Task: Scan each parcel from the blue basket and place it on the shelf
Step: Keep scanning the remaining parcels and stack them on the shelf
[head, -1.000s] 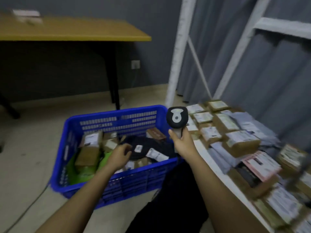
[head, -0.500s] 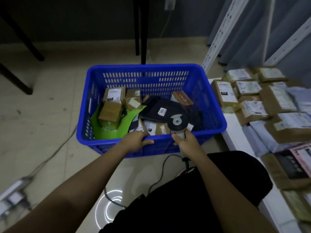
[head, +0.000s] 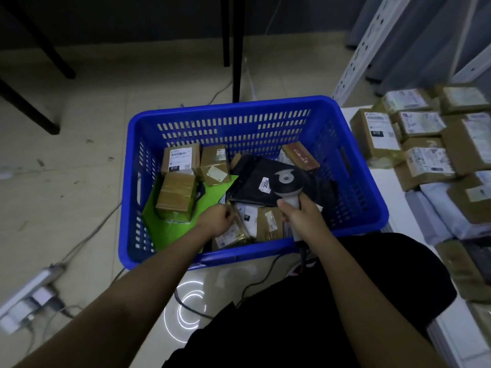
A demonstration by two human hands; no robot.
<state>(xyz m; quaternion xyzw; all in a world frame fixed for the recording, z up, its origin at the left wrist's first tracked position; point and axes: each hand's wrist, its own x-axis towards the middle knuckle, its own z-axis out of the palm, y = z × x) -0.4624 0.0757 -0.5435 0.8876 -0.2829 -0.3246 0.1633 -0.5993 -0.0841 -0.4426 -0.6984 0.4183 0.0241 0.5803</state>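
Right hand (head: 301,216) wrapped round the handle of the barcode scanner (head: 288,185), scanner head up and over the basket contents, its cable (head: 261,277) trailing down to the floor. Left hand (head: 216,221) reaches into the blue basket (head: 233,112), fingers curled down among the parcels at the near wall; whether it actually has hold of one, can't tell, fingertips are hidden. Just beside that hand: small brown parcel (head: 269,223) and a label-up flat one (head: 231,235). Further in: black poly bag (head: 255,181) with a white sticker, directly under the scanner head; green mailer (head: 175,224) on the left with a taped brown box (head: 176,195) on top; more brown boxes along the far wall. Shelf (head: 382,197) to the right of the basket, already loaded with labelled parcels (head: 425,144). Power strip (head: 29,296) on the floor at left
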